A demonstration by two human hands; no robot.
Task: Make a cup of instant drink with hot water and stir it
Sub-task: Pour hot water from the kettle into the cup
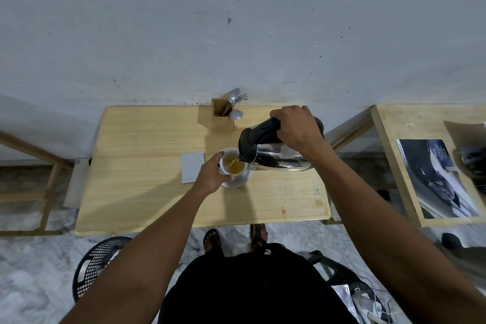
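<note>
A white cup (228,158) stands on a white saucer (241,182) near the middle of the wooden table (147,200). Amber liquid fills part of the cup. My left hand (211,173) grips the cup's left side. My right hand (295,129) is shut on the black handle of a steel kettle (276,155), which is tilted left with its spout over the cup; a thin stream runs into the cup. A wooden holder (222,117) at the back edge holds spoons (233,96) and a fork.
A white paper sachet (190,166) lies flat just left of the cup. A second wooden table (394,155) with a magazine stands to the right. A black plastic basket (97,263) sits on the floor at the lower left. A grey wall runs behind the table.
</note>
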